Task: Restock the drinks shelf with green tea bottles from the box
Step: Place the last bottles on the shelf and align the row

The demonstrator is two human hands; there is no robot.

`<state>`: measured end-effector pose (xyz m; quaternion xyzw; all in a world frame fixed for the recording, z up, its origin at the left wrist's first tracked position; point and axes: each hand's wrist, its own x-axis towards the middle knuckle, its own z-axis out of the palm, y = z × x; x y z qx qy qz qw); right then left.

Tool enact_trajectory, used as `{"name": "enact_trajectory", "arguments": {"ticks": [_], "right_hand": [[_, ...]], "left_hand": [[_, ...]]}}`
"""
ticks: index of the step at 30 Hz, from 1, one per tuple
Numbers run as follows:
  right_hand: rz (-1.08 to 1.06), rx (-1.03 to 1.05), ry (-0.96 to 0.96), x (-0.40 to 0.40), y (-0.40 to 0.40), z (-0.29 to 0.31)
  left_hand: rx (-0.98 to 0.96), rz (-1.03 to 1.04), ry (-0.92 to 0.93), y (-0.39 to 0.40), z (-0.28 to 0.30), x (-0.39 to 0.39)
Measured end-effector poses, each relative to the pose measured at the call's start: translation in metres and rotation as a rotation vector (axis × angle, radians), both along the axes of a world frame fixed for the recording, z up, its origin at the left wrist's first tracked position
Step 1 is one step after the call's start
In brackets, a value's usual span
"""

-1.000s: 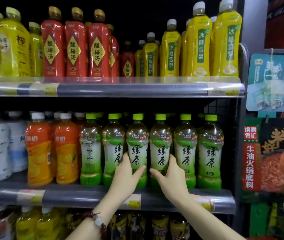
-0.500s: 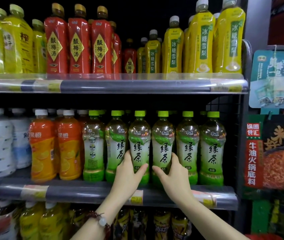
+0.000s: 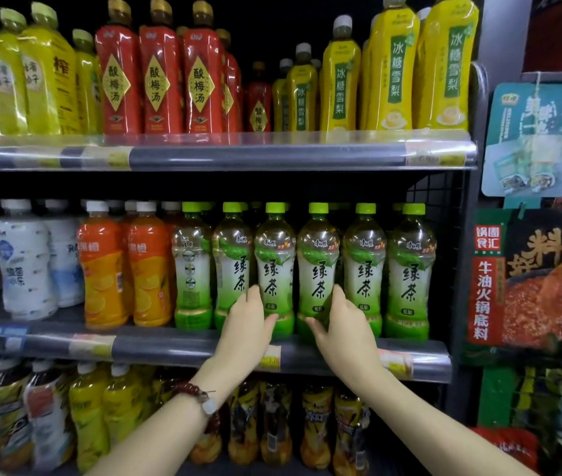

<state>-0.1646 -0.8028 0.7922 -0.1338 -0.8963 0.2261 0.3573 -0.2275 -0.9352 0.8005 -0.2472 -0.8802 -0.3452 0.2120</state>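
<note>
On the middle shelf [image 3: 204,348], my left hand [image 3: 245,324] cups the low side of one green tea bottle [image 3: 274,269] and my right hand [image 3: 344,324] wraps loosely round its neighbour [image 3: 319,269], both standing at the front edge. I judge I'm squaring the row. Next calls for fetching more from the box, which I can't see.

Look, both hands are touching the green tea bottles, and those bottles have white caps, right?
Not quite. The head view shows the left hand and right hand on the green tea bottles, but their caps are green, not white.
</note>
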Motion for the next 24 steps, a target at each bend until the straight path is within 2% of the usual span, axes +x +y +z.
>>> {"name": "enact_trajectory", "arguments": {"ticks": [9, 14, 19, 24], "right_hand": [[0.029, 0.289, 0.016, 0.027, -0.014, 0.006], [0.083, 0.352, -0.023, 0.016, -0.046, 0.013], [0.109, 0.309, -0.020, -0.016, -0.091, 0.023], [0.027, 0.106, 0.008, -0.050, -0.131, 0.028]], "left_hand": [[-0.067, 0.020, 0.104, -0.038, 0.005, 0.001], [-0.115, 0.072, 0.141, -0.081, 0.009, -0.024], [-0.074, 0.112, 0.174, -0.126, 0.014, -0.061], [0.037, -0.021, 0.085, -0.141, 0.020, -0.094]]}}
